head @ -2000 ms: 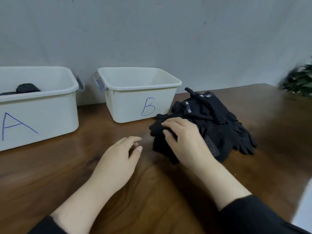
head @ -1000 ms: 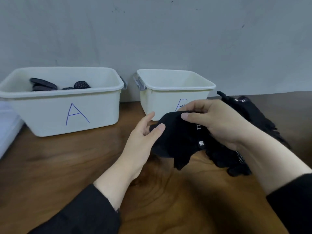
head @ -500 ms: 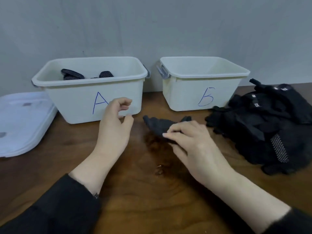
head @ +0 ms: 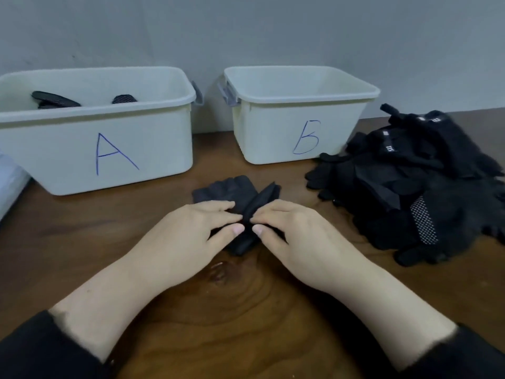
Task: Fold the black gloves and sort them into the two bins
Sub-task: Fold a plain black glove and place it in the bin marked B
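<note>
Black knit glove (head: pixel 235 192) lies on the wooden table (head: pixel 82 242) in front of the two bins. Left hand (head: pixel 188 239) and right hand (head: pixel 297 236) both pinch its raised middle fold, thumbs nearly touching. Bin A (head: pixel 95 149) holds dark gloves; bin B (head: pixel 297 127) stands beside it. Glove pile (head: pixel 418 187) sits right, well clear.

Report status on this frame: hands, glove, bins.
Left hand and right hand both pinch one black glove on the table. Bin A holds gloves; bin B interior unseen. Glove pile waits right, nothing blocking.
</note>
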The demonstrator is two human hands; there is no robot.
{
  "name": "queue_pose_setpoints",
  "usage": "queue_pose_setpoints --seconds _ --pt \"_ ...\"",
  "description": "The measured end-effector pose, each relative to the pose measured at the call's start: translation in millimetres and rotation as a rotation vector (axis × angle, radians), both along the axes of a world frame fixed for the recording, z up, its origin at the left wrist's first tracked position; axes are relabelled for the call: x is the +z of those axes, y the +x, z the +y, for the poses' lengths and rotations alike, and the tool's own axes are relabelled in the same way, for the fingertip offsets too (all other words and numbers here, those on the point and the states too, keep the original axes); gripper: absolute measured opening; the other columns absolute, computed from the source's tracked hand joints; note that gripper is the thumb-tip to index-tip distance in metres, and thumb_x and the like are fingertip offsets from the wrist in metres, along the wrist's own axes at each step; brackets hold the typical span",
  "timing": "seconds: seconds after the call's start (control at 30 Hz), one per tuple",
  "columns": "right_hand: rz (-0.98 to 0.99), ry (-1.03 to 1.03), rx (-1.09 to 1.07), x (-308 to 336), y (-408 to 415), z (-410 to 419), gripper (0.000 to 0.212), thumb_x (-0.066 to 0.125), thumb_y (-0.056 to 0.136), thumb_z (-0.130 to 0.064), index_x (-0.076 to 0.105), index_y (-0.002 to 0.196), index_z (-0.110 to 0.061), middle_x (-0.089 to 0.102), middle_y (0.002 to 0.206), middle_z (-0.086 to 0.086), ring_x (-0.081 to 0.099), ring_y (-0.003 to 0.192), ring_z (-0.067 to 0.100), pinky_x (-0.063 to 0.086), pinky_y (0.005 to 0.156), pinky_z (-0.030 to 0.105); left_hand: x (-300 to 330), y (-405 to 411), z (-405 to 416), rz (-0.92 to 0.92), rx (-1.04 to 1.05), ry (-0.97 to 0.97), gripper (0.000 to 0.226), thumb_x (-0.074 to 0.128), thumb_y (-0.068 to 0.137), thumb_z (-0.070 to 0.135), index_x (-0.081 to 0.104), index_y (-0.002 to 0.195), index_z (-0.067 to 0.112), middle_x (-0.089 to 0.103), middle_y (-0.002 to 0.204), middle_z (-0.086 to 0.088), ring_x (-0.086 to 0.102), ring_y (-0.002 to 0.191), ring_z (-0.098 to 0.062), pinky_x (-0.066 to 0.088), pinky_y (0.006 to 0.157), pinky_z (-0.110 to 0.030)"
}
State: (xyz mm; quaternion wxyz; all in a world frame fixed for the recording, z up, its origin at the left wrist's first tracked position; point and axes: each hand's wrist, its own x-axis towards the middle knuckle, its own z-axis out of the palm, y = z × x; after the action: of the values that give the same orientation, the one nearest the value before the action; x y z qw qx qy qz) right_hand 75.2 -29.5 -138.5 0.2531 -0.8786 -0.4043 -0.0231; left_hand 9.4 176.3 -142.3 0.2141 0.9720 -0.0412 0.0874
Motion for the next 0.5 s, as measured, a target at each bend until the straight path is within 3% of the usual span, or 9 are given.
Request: queue_pose_setpoints --seconds 0.1,0.3,0.43,0.5 --pt "0.034 0.041 -0.038 2.4 0.1 -5.1 0.028 0.05 0.105 -0.033 0.072 0.119 -0.024 0.068 0.114 -0.014 0.059 0.106 0.002 0.049 0.092 0.022 -3.9 5.2 -5.3 0.043 0.013 0.01 0.055 0.034 0.087 0.062 0.058 0.132 0.042 0.035 0.15 0.027 0.018 0.13 0.017 0.004 0.098 0.006" --pt "0.089 0.088 -0.103 7.6 0.9 -16.6 0.027 0.05 0.104 -0.037 0.072 0.114 -0.026 0.072 0.102 -0.011 0.063 0.095 0.006 0.053 0.083 0.033 -8.8 12.0 -20.7 0.045 0.069 -0.001 0.071 0.033 0.079 0.073 0.047 0.142 0.042 0.039 0.151 0.023 0.032 0.139 0.002 0.026 0.111 -0.02" --pt "0.099 0.108 -0.13 9.0 0.4 -16.9 0.027 0.049 0.104 -0.039 0.072 0.116 -0.028 0.072 0.097 -0.011 0.063 0.089 0.006 0.055 0.079 0.033 -11.4 15.5 -23.0 0.038 0.039 0.016 0.082 0.022 0.078 0.083 0.049 0.141 0.038 0.032 0.153 0.022 0.015 0.134 0.01 0.005 0.115 -0.02" --pt "0.103 0.122 -0.141 8.9 0.3 -16.9 0.027 0.049 0.105 -0.039 0.072 0.114 -0.027 0.071 0.096 -0.011 0.063 0.088 0.007 0.055 0.078 0.035 -11.3 15.0 -20.3 0.019 0.019 0.01 0.087 0.019 0.076 0.087 0.05 0.14 0.037 0.033 0.15 0.023 0.016 0.135 0.01 0.004 0.116 -0.022"
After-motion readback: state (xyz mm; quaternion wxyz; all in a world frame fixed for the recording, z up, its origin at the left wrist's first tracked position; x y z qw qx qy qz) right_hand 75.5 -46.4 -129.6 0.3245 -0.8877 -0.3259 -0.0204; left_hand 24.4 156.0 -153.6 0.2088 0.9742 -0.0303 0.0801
